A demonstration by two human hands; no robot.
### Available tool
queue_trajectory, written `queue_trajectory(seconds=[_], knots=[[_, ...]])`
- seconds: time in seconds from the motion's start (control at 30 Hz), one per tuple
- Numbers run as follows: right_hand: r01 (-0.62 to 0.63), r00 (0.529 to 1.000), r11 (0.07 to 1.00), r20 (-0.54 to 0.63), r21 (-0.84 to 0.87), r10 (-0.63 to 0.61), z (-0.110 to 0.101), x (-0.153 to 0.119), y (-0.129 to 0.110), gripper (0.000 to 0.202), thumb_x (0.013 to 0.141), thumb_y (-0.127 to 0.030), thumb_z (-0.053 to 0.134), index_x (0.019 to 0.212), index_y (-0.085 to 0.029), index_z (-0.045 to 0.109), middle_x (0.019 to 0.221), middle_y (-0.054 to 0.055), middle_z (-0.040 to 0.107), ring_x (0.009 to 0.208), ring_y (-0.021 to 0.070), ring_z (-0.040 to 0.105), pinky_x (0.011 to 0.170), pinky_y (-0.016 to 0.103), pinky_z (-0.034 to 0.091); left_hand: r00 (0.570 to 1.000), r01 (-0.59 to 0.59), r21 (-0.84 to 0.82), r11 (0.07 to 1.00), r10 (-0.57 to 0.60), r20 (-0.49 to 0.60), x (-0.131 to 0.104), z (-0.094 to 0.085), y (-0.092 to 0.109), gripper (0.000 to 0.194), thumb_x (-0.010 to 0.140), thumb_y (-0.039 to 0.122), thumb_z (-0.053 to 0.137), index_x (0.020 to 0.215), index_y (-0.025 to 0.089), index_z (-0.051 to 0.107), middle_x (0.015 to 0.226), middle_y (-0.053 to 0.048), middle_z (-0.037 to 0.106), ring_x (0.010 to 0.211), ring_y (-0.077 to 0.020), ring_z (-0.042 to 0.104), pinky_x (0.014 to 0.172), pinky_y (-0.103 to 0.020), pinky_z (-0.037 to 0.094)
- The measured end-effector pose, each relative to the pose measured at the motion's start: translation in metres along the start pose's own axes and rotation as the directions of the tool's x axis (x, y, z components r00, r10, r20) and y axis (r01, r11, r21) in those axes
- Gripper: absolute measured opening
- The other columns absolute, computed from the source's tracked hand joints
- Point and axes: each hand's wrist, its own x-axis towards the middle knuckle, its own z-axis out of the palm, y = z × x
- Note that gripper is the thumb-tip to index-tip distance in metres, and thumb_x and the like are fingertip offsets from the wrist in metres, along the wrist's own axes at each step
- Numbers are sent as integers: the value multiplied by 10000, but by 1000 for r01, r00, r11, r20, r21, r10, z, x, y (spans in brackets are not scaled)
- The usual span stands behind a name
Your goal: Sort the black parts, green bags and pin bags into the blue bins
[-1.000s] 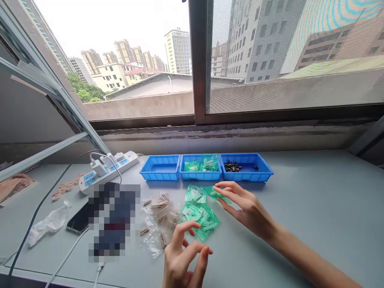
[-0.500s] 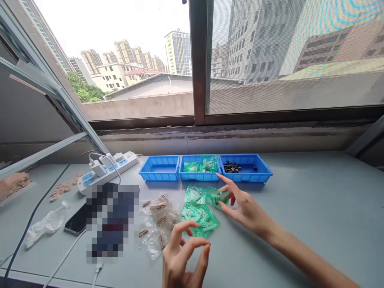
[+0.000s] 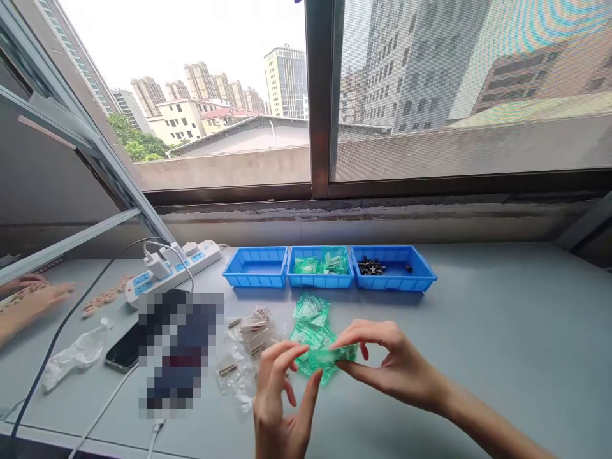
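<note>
A small green plastic bag [image 3: 325, 358] is pinched between the thumb and fingers of my right hand [image 3: 394, 363], raised over the table. At its left edge is my left hand [image 3: 282, 398], thumb and fingers apart, with the index fingertip close to the bag; whether it touches I cannot tell. Beneath and behind lie more green bags [image 3: 310, 310] in a pile. Left of that pile, clear bags [image 3: 234, 368] containing thin metallic brown pieces are spread out, partly hidden by my left hand.
Three blue trays stand in a row: the left tray [image 3: 255, 280] bare, the middle tray [image 3: 320, 281] with green bags, the right tray [image 3: 396, 284] with small black parts [image 3: 370, 266]. A power strip [image 3: 179, 268], phone [image 3: 124, 344] and cables lie left. Another person's hand [image 3: 36, 306] works far left.
My right hand has brought the green bag toward me and slightly left, off the pile. My left hand has shifted left, its fingers rising to the bag. The other person's hand has moved right.
</note>
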Motion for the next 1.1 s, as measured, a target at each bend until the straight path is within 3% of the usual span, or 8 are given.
queue_trajectory(seconds=[0.17, 0.43, 0.67, 0.73, 0.8, 0.9, 0.97, 1.1], knots=[[108, 994, 994, 29, 14, -109, -1, 0, -3, 97, 847, -195, 645, 874, -221, 733, 784, 24, 755, 651, 126, 626, 503, 214, 463, 1000, -21, -37, 999, 21, 8, 0, -2, 0, 13, 902, 209, 546, 904, 207, 558, 977, -55, 556, 728, -121, 542, 435, -191, 408], [286, 957, 949, -10, -135, -290, -3, -1, 1, 174, 848, -119, 622, 828, -247, 738, 826, 32, 736, 713, 137, 623, 611, 233, 548, 997, -70, -46, 996, 71, 16, 0, -1, -2, 129, 896, 124, 506, 811, 208, 555, 977, -63, 520, 803, -137, 549, 443, -199, 376], [443, 855, 769, -41, -462, -517, -4, -2, 0, 263, 909, -93, 505, 856, -240, 716, 894, 49, 753, 796, 163, 671, 646, 259, 569, 997, -78, -19, 997, 77, -18, 0, 2, -2, 147, 884, 147, 535, 769, 204, 607, 997, -59, 534, 680, -112, 534, 420, -202, 366], [338, 904, 849, -109, -406, -413, -8, -2, 5, 172, 913, -172, 545, 936, -241, 701, 855, 41, 757, 727, 157, 691, 586, 240, 568, 998, -46, -13, 999, 46, -38, 1, 1, 0, 81, 882, 176, 552, 900, 211, 623, 1010, -57, 538, 651, -101, 528, 416, -199, 387], [87, 965, 954, -215, -285, -152, -16, 0, 13, 182, 891, -296, 596, 1045, -228, 664, 717, 13, 731, 537, 134, 661, 434, 210, 520, 998, -20, -14, 1000, 19, -53, 2, 1, 2, 131, 879, 194, 561, 1002, 210, 605, 1025, -61, 543, 635, -94, 527, 413, -194, 405], [-241, 894, 967, -407, -79, 189, -29, 14, 25, 421, 846, -452, 605, 1170, -185, 577, 599, -16, 662, 459, 155, 622, 364, 238, 484, 999, -25, -33, 999, 24, -37, 1, 0, 3, 124, 879, 189, 547, 990, 208, 598, 1014, -61, 554, 637, -93, 531, 416, -188, 413], [-249, 881, 966, -431, -73, 195, -34, 34, 30, 468, 837, -479, 589, 1202, -188, 550, 598, -20, 652, 524, 172, 636, 410, 251, 497, 999, -54, -58, 997, 54, 5, 1, 0, 2, 115, 874, 171, 536, 964, 209, 596, 980, -54, 567, 627, -90, 527, 428, -186, 420], [-205, 948, 913, -305, -354, 95, -25, 92, 37, 240, 892, -363, 528, 1052, -223, 641, 752, 16, 704, 668, 175, 664, 586, 275, 519, 972, -180, -113, 977, 194, 129, 5, -3, -1, 145, 870, 133, 506, 958, 213, 590, 923, -54, 595, 725, -123, 594, 437, -177, 426]])
